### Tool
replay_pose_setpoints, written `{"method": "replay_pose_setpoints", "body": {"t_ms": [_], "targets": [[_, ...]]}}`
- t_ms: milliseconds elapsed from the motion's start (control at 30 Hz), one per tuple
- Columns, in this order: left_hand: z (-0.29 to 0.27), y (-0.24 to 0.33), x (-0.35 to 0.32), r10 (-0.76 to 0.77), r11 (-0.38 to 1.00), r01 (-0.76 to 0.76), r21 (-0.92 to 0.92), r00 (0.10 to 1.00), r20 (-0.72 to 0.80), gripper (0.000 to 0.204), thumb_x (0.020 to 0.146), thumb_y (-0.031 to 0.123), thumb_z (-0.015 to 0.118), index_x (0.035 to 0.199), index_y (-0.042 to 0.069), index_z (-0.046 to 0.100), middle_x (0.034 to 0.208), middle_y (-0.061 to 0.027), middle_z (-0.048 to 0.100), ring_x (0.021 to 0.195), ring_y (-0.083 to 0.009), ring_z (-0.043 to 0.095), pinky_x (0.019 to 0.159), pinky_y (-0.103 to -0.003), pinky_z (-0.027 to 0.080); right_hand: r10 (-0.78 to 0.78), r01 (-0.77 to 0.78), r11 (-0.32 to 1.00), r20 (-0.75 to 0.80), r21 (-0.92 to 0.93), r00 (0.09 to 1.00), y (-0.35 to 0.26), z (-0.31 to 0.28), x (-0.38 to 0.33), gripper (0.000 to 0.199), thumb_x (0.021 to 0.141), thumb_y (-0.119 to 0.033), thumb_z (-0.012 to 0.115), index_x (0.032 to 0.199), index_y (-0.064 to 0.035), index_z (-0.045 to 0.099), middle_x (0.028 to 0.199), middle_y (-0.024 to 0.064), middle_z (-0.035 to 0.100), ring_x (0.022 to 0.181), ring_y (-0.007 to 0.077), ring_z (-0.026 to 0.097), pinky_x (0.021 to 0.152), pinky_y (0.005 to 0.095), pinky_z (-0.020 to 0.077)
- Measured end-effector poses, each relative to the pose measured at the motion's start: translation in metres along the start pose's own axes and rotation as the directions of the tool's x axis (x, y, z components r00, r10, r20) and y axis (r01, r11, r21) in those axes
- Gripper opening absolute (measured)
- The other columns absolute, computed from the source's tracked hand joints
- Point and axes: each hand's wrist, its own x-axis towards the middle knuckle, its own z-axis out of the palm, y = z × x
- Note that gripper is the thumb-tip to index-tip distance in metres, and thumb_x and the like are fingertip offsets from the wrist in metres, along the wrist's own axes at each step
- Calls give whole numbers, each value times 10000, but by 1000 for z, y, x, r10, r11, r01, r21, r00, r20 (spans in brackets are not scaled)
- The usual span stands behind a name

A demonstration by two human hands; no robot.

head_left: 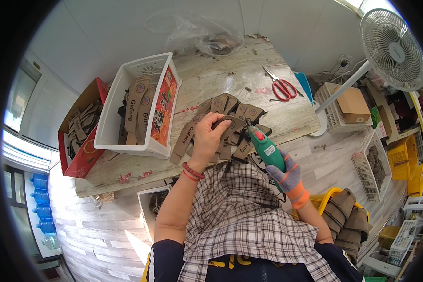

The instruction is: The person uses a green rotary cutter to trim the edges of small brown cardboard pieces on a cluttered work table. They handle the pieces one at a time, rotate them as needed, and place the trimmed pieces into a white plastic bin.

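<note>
My bare left hand (208, 137), with red beads at the wrist, pinches a brown fabric strap piece (233, 124) above the table. In my right hand (291, 178), which wears a grey and orange glove, is a green handheld power tool (270, 151) with a red button. Its dark, narrow tip points at the right end of the held piece; whether they touch I cannot tell. Around and beneath my left hand lies a loose pile of similar strap pieces (182, 142), printed and with round emblems. Plaid cloth (249, 211) covers my lap.
On the worn table (221, 70), red-handled scissors (284, 89) lie beyond the tool. A white bin (115, 148) and a red box (82, 164) of straps stand left. Clear plastic (197, 35) lies at the back. A fan (395, 51) and a yellow basket (323, 203) are right.
</note>
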Motion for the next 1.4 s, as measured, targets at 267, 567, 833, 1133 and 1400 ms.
{"method": "replay_pose_setpoints", "body": {"t_ms": [267, 567, 833, 1133, 1400], "targets": [[-15, 13, 8, 30, 995, -44, 93, 989, 146, 141, 815, 88, 653, 875, -39, 647, 783, -19, 567, 704, -87, 512, 641, -234, 411, -37, 48, 989, 76, -143, 996, 6, -12, 1, 525, 820, -125, 689, 1271, 31, 469, 937, 58, 620, 718, 81, 589, 627, 217, 504], [-27, 23, 11, -23, 963, -54, 265, 960, 280, 101, 818, 60, 641, 855, -33, 644, 786, 4, 558, 726, -68, 499, 651, -217, 394, 25, 0, 984, 140, -178, 990, -5, -13, 2, 583, 802, -206, 736, 1269, 32, 482, 1010, 80, 634, 839, 104, 593, 739, 250, 503], [-73, -9, 8, -47, 837, 49, 545, 999, -19, 144, 809, 104, 633, 849, -34, 639, 770, -88, 602, 670, -239, 568, 632, -338, 443, 79, -71, 995, 119, -71, 990, 13, -6, 7, 574, 816, -200, 730, 1272, 39, 478, 1014, 85, 639, 848, 105, 596, 747, 238, 502], [-11, -51, 54, 360, 429, -74, 900, 928, -96, 303, 761, 206, 713, 1011, 48, 649, 929, -102, 519, 945, -286, 493, 869, -397, 378, 110, -112, 992, -34, -52, 993, 22, 1, 4, 531, 821, -192, 729, 1245, 29, 499, 898, 39, 626, 706, 61, 549, 625, 202, 468], [9, -53, 56, 184, 929, -60, 365, 931, -315, 152, 805, 71, 668, 937, 28, 608, 857, -44, 612, 784, -182, 589, 696, -325, 481, 43, -50, 996, -89, -77, 995, 26, 11, 9, 534, 805, -229, 752, 1210, 26, 515, 891, 54, 633, 717, 68, 562, 622, 213, 482]]}}
